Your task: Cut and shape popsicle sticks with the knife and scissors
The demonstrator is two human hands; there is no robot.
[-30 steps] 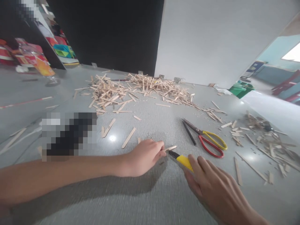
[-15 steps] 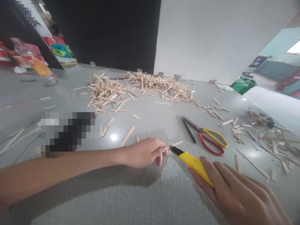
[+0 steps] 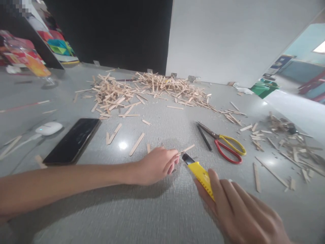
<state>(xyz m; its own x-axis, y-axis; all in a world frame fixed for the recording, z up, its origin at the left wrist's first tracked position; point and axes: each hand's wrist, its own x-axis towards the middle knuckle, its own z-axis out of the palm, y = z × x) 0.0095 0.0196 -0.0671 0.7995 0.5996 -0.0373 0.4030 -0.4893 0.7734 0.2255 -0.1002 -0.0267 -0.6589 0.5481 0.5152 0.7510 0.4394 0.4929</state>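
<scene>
My left hand (image 3: 156, 165) rests on the grey table (image 3: 152, 210) near its middle, fingers pinched on a thin wooden stick (image 3: 187, 149) that points up to the right. My right hand (image 3: 241, 210) comes in from the lower right, closed round a yellow utility knife (image 3: 200, 173). The knife's dark tip lies right under the stick, close to my left fingertips.
A big heap of wooden sticks (image 3: 142, 89) covers the far middle of the table. Red-and-yellow scissors (image 3: 225, 145) and a black pen (image 3: 203, 137) lie right of my hands, with stick scraps (image 3: 286, 145) beyond. A black phone (image 3: 72, 140) and a white earbud case (image 3: 48, 128) sit left.
The knife has slid back and forth along the stick and now sits with its tip under it again. My left hand has kept its pinch and barely moved.
</scene>
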